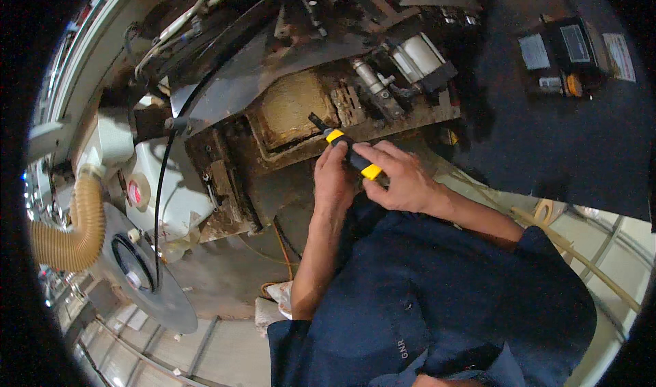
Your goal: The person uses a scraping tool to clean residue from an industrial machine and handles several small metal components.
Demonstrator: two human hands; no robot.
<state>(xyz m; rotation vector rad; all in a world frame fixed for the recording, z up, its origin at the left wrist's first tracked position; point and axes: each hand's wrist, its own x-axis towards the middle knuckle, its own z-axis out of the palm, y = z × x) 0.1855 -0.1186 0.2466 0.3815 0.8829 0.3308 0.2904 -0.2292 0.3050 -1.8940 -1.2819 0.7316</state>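
Note:
A black and yellow utility knife point(355, 157) is held between my two hands in front of my body, its dark blade pointing up and to the left. My left hand point(333, 181) grips it from the left, with the fingertips near the front yellow band. Over the rear part of the handle, my right hand point(403, 180) closes from the right, fingers and thumb on either side. Just beyond the blade lies a shallow dirty tray point(295, 110) with a yellowish-brown surface, set into the machine bench. My left palm side is hidden.
A metal cylinder fitting point(418, 58) sits on the bench beyond my right hand. At right, a dark surface point(553, 137) bears a black box point(576, 44). White tanks point(167, 189), a ribbed tan hose point(85, 216) and a large disc point(147, 271) stand left. A black cable point(160, 209) hangs there.

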